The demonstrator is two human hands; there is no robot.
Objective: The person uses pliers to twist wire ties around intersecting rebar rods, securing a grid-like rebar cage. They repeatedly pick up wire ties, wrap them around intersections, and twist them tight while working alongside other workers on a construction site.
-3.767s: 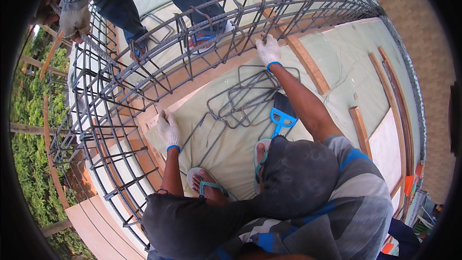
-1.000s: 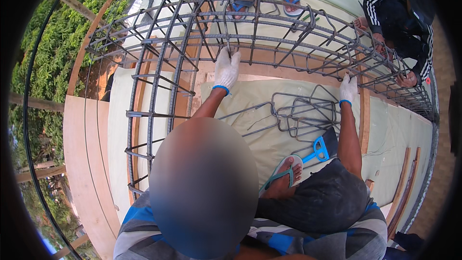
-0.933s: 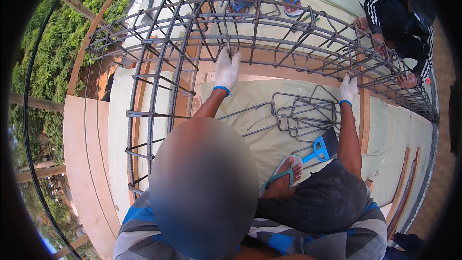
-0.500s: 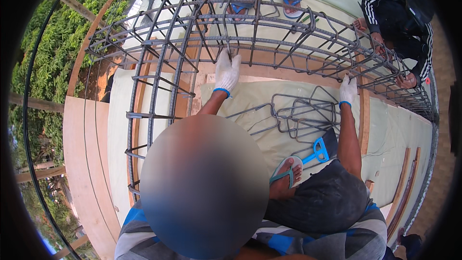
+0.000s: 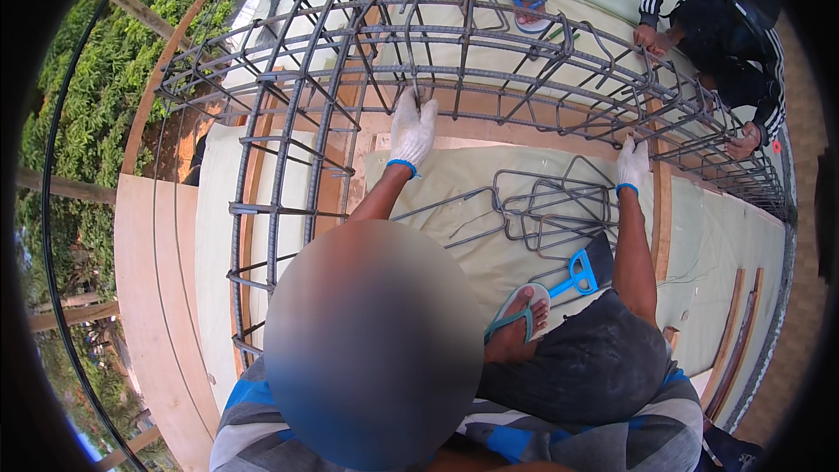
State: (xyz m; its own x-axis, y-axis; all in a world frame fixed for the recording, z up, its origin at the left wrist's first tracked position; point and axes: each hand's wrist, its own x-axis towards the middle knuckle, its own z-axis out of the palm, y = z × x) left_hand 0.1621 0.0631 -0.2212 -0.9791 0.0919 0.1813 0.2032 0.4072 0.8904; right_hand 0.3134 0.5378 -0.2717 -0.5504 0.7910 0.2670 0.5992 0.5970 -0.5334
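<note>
A long rebar cage of ribbed bars and square stirrups runs across the upper middle. My left hand, in a white knit glove with a blue cuff, is closed around an upright stirrup leg at the cage's near side. Further right, my right hand, gloved alike, has its fingers closed at the cage's lower near bar. Loose bent stirrups lie in a pile on the pale sheet between my forearms. Near my sandalled foot is a blue-handled tool. A blurred round patch hides part of my left forearm.
A second rebar cage crosses at the left, beside plywood boards and trees beyond. At the far right a co-worker in a striped dark jacket has hands at the cage. Another person's sandalled feet stand behind it. Timber strips lie at right.
My hands have kept their places. The standing person's one foot has moved farther back, and a grey bar now shows there. The co-worker at right has shifted slightly left, hands moving on the cage.
</note>
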